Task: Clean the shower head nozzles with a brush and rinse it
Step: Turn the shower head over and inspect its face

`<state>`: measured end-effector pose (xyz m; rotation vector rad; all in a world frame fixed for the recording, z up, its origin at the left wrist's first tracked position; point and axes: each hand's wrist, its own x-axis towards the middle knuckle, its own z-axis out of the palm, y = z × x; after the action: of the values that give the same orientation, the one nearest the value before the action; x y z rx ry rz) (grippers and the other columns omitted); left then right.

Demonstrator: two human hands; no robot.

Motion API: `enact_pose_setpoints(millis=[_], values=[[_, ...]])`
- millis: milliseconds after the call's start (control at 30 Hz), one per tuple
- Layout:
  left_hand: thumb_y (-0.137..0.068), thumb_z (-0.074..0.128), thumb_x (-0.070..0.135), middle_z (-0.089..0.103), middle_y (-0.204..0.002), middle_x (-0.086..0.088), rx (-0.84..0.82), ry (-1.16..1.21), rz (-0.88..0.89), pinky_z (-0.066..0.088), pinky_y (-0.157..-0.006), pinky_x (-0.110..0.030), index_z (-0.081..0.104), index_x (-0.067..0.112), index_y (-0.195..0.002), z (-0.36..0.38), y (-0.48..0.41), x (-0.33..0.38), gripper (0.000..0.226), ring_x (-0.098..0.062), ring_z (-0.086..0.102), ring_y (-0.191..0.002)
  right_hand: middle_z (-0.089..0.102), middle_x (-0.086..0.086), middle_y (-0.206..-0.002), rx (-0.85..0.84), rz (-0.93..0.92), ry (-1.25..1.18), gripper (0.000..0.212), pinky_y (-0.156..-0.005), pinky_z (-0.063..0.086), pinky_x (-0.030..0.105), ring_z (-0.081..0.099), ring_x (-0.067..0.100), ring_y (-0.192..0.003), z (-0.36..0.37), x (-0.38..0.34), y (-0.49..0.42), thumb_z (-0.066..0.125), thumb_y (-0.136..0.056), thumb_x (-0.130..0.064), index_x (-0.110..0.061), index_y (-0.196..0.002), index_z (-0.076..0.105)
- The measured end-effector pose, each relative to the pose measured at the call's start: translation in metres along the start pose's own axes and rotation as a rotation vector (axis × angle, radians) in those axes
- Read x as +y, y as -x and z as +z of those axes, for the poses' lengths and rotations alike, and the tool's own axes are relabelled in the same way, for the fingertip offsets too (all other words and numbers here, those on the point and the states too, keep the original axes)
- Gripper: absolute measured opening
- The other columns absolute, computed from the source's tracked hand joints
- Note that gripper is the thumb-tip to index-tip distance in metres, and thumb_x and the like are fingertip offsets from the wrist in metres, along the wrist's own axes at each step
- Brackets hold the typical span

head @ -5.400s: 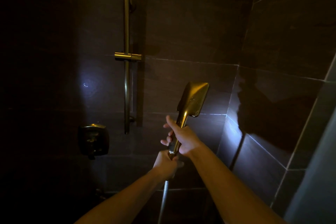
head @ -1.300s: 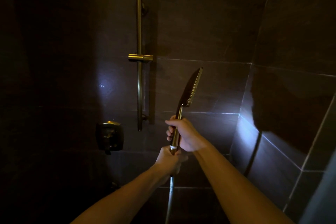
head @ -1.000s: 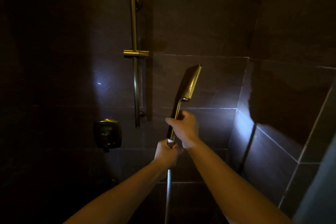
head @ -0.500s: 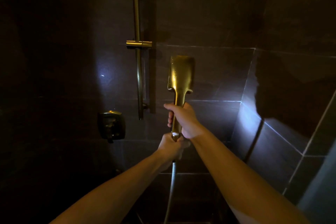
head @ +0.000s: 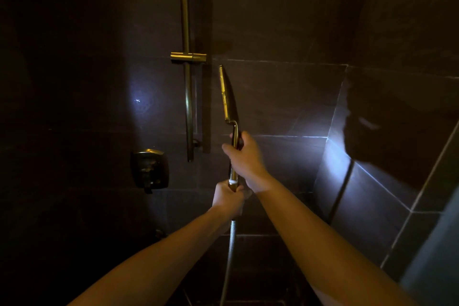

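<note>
Both hands grip the slim gold-metal shower head (head: 228, 97), raised edge-on before dark glossy tiles, right hand (head: 246, 159) on the handle, left hand (head: 228, 197) at the ribbed hose (head: 229, 251) joint, nozzles hidden.

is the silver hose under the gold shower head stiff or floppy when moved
Probably floppy: the ribbed silver hose hangs slack below the left hand gripping the gold shower head. Its shiny surface may slip through a grip.

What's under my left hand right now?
The metal hose hangs down from the left hand, which grips the bottom of the shower head handle. The hose's top end is hidden inside that grip; its lower end leaves the frame.
</note>
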<state>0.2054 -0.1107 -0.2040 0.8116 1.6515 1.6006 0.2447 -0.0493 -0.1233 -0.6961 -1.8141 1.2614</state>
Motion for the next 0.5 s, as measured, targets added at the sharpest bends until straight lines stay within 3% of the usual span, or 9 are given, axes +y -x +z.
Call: enact_pose_setpoints(millis=[67, 167, 333, 500], values=[[-0.086, 0.067, 0.009, 0.05, -0.055, 0.0, -0.008, 0.033, -0.019, 0.039, -0.04, -0.025, 0.057, 0.011, -0.085, -0.001, -0.001, -0.003, 0.01, -0.009, 0.043, -0.039, 0.062, -0.01, -0.088, -0.05, 0.014, -0.041, 0.023, -0.064, 0.051, 0.024, 0.064, 0.008, -0.078, -0.003, -0.003, 0.001, 0.073, -0.084, -0.026, -0.041, -0.086, 0.056], [-0.084, 0.068, 0.007, 0.049, -0.05, 0.003, -0.027, 0.031, 0.001, 0.04, -0.04, -0.025, 0.055, 0.013, -0.079, -0.004, -0.001, -0.004, 0.015, -0.01, 0.043, -0.039, 0.071, -0.001, -0.094, -0.16, 0.073, -0.193, 0.029, -0.076, 0.06, 0.034, 0.071, 0.014, -0.085, -0.01, -0.006, -0.001, 0.078, -0.08, -0.016, -0.033, -0.1, 0.065], [-0.082, 0.069, 0.004, 0.043, -0.042, 0.005, -0.005, 0.002, 0.041, 0.036, -0.039, -0.027, 0.045, 0.019, -0.062, -0.012, -0.005, -0.004, 0.035, -0.012, 0.04, -0.035, 0.076, 0.008, -0.095, -0.362, 0.099, -0.4, 0.019, -0.092, 0.053, 0.047, 0.073, 0.029, -0.093, -0.02, -0.002, -0.004, 0.066, -0.089, -0.009, -0.012, -0.107, 0.065], [-0.084, 0.068, 0.003, 0.044, -0.042, 0.007, -0.021, -0.035, 0.052, 0.035, -0.037, -0.023, 0.046, 0.018, -0.063, -0.014, -0.005, 0.002, 0.034, -0.009, 0.04, -0.034, 0.064, 0.003, -0.08, -0.353, 0.138, -0.479, 0.027, -0.074, 0.051, 0.041, 0.064, 0.021, -0.075, -0.013, -0.001, -0.005, 0.072, -0.082, -0.018, -0.016, -0.107, 0.062]])
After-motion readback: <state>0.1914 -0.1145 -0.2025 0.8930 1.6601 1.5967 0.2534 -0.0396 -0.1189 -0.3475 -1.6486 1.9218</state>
